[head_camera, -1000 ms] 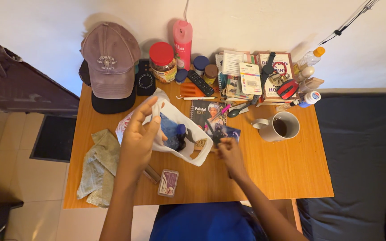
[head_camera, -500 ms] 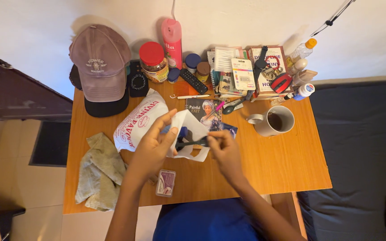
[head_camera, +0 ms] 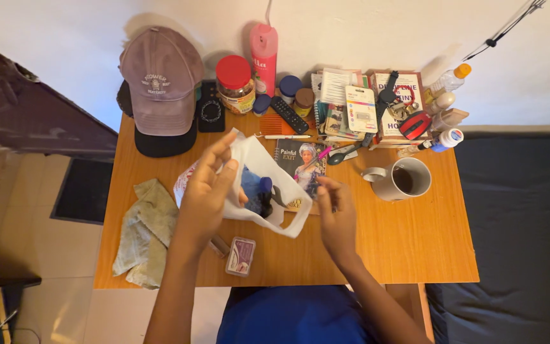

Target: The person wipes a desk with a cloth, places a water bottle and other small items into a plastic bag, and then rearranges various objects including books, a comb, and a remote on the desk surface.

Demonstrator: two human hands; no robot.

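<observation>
At frame centre-left, the left hand [head_camera: 204, 197] has its grip clamped on the rim of a white plastic bag [head_camera: 268, 185] holding dark blue items over the table [head_camera: 408, 248]. Just right, the right hand [head_camera: 335, 213] hovers, fingers loosely apart, empty.

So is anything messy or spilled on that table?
Nothing is spilled. The mug stands upright with dark drink inside. The back of the table is crowded, and a crumpled cloth hangs over its left edge. The left hand holds open a white plastic bag with blue things inside.
</observation>
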